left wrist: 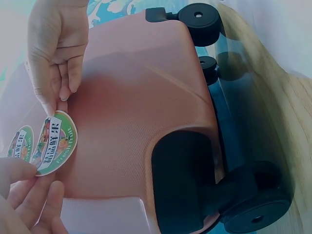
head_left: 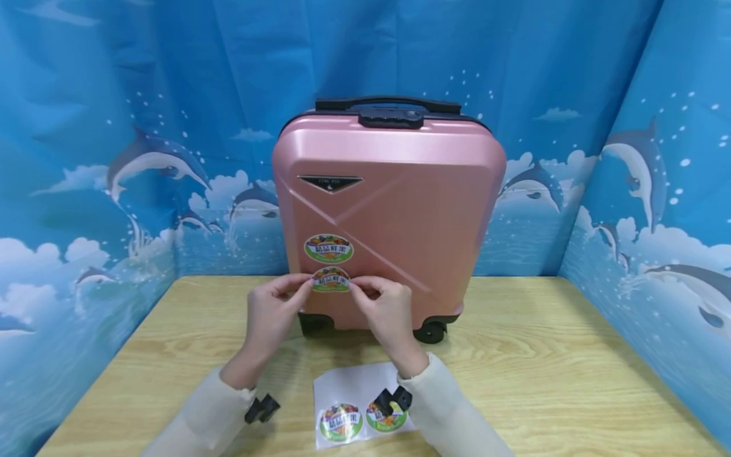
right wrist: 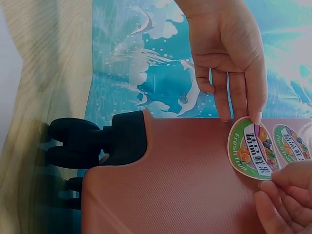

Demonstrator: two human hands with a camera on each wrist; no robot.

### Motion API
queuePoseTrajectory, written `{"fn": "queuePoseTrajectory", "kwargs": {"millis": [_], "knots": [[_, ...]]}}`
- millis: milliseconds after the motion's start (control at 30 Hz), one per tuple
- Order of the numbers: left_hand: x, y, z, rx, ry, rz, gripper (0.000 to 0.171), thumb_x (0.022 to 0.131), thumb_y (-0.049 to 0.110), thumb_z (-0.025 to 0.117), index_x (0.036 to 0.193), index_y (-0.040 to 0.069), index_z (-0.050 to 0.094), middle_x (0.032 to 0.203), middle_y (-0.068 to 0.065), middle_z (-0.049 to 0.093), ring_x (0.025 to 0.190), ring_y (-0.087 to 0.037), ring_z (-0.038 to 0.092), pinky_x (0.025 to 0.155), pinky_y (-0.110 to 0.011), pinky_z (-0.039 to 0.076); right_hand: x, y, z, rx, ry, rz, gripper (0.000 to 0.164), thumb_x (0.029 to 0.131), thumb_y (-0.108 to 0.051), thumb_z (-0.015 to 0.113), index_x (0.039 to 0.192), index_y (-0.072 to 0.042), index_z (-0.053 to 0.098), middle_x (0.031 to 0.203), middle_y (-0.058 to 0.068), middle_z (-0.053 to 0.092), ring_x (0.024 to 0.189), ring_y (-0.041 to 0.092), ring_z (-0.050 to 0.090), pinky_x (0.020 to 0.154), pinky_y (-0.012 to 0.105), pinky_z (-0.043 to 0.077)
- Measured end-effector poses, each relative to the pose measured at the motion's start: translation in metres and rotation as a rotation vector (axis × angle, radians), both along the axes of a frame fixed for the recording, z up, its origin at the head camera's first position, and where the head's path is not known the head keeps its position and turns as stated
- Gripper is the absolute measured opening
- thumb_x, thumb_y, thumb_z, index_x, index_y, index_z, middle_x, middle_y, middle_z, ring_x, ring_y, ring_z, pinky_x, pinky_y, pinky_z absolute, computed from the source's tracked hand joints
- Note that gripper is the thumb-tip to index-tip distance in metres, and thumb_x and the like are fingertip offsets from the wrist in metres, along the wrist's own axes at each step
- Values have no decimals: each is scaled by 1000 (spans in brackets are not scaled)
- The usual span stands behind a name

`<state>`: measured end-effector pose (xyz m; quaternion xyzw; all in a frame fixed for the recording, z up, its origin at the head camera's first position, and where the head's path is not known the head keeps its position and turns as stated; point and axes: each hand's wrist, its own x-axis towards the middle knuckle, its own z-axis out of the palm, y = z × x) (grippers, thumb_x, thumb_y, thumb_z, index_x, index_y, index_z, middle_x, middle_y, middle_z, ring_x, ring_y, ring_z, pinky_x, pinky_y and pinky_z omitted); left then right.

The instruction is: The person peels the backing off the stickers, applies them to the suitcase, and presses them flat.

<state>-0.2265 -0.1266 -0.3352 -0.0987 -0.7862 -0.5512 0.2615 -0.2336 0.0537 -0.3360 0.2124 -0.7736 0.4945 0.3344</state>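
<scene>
An oval fruit sticker (head_left: 331, 279) is pinched at its left edge by my left hand (head_left: 274, 317) and at its right edge by my right hand (head_left: 388, 311). The sticker lies close over the front of a pink suitcase (head_left: 434, 216), below a matching sticker (head_left: 329, 249) stuck on the shell. In the left wrist view the held sticker (left wrist: 57, 144) bows slightly between both sets of fingertips. The right wrist view shows the green lower band of the same sticker (right wrist: 251, 148) with "Fresh fruit" printed on it.
On the wooden table (head_left: 514, 381) lies a white backing sheet (head_left: 334, 384) with two more stickers, partly under my right wrist. The suitcase stands upright on black wheels (head_left: 431, 332). Behind it hangs a blue dolphin-print curtain (head_left: 228, 95).
</scene>
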Motion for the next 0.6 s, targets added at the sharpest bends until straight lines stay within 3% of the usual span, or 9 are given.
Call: {"fn": "queuePoseTrajectory", "kwargs": {"millis": [433,600], "knots": [[-2,-3,0,11,-27,5,10,84,13,71,90,6,73,82,-9,72,55,-31,63,37,-22,40,-1,-2,-2,-14,7,-22,5,79,-7,74,82,-2,74,71,6,70,56,10,62,51,19,51],[-3,-3,-1,7,6,0,9,83,11,71,90,5,73,80,-10,72,54,-31,63,43,-26,48,-1,-2,-3,-25,16,-29,5,79,-6,73,82,-2,74,70,6,71,56,10,63,51,20,51]]}}
